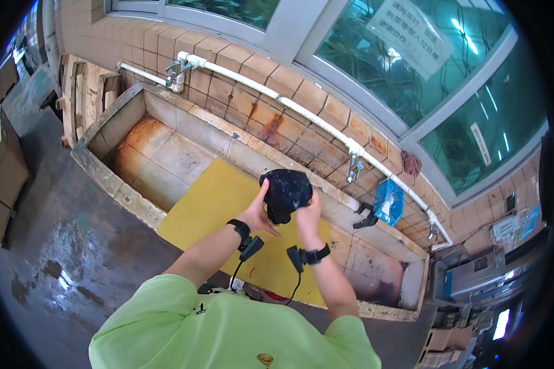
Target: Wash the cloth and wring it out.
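Observation:
A black, crumpled, slightly shiny bundle (287,192) is held up between my two hands; whether it is wet cloth or thin plastic I cannot tell. My left hand (260,212) grips its left side, thumb up along the edge and some fingers reaching under it. On the right edge, my right hand (309,215) closes round it, its fingertips partly hidden. Beneath both hands lies a flat yellow board (209,203), laid across the long tiled trough (120,190). Each wrist wears a black strap with a cabled device.
A white pipe (252,80) runs along the tiled wall, with a tap (354,167) right of my hands and more taps at its ends. A blue plastic container (388,202) stands on the trough's far rim beside a black strip (365,216). Wooden pallets (83,98) lean at the far left.

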Motion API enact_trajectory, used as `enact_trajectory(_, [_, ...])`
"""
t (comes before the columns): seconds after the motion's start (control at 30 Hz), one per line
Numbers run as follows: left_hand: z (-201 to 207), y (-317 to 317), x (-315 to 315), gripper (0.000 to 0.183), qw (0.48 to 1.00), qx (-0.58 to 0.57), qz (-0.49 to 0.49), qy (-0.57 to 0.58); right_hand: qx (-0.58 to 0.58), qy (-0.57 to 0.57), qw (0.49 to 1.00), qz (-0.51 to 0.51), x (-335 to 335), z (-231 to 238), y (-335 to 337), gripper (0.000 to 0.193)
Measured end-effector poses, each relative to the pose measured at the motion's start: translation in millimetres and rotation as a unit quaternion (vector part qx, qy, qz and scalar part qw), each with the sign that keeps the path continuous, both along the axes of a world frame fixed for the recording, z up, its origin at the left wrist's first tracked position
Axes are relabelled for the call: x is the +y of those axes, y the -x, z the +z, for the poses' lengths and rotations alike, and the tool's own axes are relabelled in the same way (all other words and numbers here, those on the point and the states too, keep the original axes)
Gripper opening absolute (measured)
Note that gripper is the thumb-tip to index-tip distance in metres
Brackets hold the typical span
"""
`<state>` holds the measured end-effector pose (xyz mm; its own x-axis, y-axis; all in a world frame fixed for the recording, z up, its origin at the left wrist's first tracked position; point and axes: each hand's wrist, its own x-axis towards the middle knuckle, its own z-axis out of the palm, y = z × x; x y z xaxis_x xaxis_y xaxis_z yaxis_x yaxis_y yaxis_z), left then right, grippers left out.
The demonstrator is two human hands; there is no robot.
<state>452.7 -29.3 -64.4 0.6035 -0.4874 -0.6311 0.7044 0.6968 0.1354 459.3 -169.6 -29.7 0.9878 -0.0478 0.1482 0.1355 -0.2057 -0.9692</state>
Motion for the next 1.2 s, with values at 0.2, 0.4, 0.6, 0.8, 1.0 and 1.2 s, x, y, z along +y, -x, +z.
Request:
enact_trajectory(0.2, [-35.9, -38.4, -2.7, 0.054, 0.972, -0.208, 0.058, 0.089, -0.046, 0.151, 0.980, 0.125, -57.8, -36.5, 39.9, 0.039])
enact_trajectory(0.4, [-31.0, -62.4, -29.7, 0.030, 0.967, -0.245, -0.053, 0.034, 0.350, -0.363, 0.839, 0.203, -95.2, -43.4, 26.8, 0.055])
enact_trajectory(0.6, [-0.5, -64.1, -58.3, 0.042, 0.927, -0.313, -0.138, -0.156, 0.363, -0.366, 0.816, 0.261, -88.0, -68.6, 17.9, 0.051])
enact_trajectory(0.8, [-6.2, -69.6, -67.6, 0.051, 0.879, -0.315, -0.228, -0.277, 0.277, -0.037, 0.926, 0.255, -82.1, -58.5, 2.2, 0.042])
enact_trajectory(1.0, [-73.9, -77.7, -90.4, 0.037, 0.831, -0.308, -0.202, -0.416, 0.183, 0.416, 0.864, 0.217, -83.3, -85.0, -14.4, 0.034])
enact_trajectory(1.2, [-87.4, -67.6, -97.3, 0.044, 0.878, -0.258, -0.180, -0.361, 0.125, 0.547, 0.804, 0.198, -99.1, -105.4, -23.3, 0.024])
